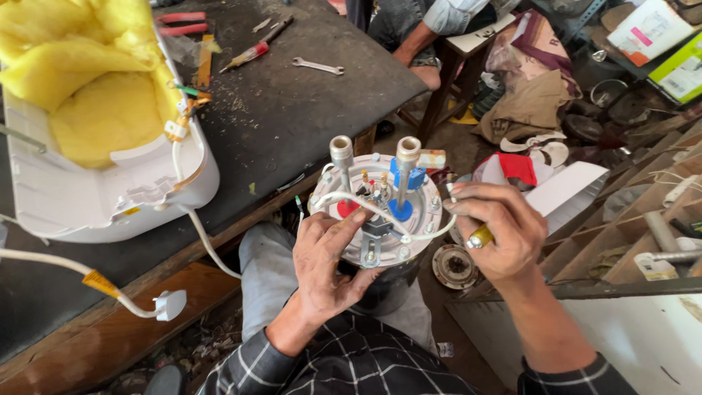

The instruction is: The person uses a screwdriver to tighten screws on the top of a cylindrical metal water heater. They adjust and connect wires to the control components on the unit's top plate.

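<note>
- Round metal flange plate (376, 212) of a heater tank sits on the person's lap, under both sets of fingertips; it is dull grey, bolted around its rim, with two upright threaded pipe stubs (341, 155) rising beyond the fingers.
- Left hand (329, 263) lies on the plate's near edge, fingers pressed together and stretched forward, their tips on a white wire (365, 206).
- Right hand (497, 230) is curled to the right of the plate, fingers pinching one yellow-handled tool (480, 237) and the wire's loop.
- One red disc and one blue disc lie just ahead of the left fingertips.
- White plastic casing (95, 197) with lumpy yellow foam rests on the dark bench, well left of the left hand.
- One spanner (318, 66) lies far beyond the fingers.
</note>
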